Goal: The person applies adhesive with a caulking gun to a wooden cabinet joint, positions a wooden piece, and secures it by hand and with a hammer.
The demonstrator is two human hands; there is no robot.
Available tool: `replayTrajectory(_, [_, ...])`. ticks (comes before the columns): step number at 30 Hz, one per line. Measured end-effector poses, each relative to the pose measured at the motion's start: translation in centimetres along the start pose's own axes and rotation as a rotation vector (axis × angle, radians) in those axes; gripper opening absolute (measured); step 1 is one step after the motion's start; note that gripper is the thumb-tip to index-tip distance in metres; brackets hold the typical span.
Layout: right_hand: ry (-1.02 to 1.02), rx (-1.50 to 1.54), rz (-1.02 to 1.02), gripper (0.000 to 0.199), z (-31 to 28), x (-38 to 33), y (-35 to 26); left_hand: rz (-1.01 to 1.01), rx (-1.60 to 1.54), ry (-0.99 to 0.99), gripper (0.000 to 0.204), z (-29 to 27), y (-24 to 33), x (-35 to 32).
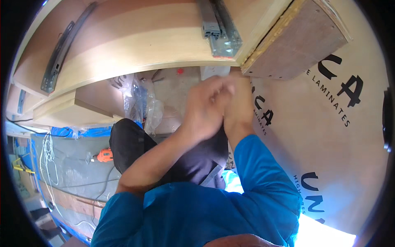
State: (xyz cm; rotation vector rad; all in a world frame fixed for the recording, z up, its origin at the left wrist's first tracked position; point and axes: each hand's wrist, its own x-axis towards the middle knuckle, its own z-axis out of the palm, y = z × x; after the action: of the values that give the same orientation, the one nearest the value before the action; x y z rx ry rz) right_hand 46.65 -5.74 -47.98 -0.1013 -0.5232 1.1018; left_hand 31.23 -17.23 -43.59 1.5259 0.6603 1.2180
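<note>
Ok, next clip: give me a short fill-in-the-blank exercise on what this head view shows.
1. The left hand and right hand are pressed ____ just below the wooden cabinet panel.
2. The person's sleeves are ____ in colour.
3. The power drill lying on the floor is ____.
4. The metal drawer slides are fixed to the ____.

Missing words: together; blue; orange; panel
</note>
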Motion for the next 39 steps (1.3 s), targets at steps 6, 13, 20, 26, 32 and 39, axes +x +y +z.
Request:
replayTrajectory(6, [0.056,-0.219,-0.026,0.067,-1.0,-5.7,-4.0,-0.191,-1.467,-0.037,0.056,5.0,-4.4,6.0])
replayTrajectory(13, [0.054,-0.101,0.014,0.067,-2.0,-5.0,-3.5,0.083,-1.768,-0.451,0.05,3.8,-6.6,5.9])
replayTrajectory(20, [0.064,0.193,0.118,0.068,-4.2,2.4,-3.0,-0.168,-1.356,0.19,0.049,4.9,-2.3,6.8])
replayTrajectory(26, [0.061,0.286,0.202,0.068,-4.5,4.6,-2.0,-0.118,-1.463,0.016,0.047,4.0,-1.9,7.0])
replayTrajectory(32, [0.049,0.314,0.243,0.068,-4.3,5.1,-1.3,-0.164,-1.431,0.112,0.045,3.7,-1.3,7.0])
replayTrajectory(39, [0.045,0.338,0.212,0.068,-4.7,5.9,-2.6,-0.115,-1.498,0.09,0.041,4.6,-3.5,8.0])
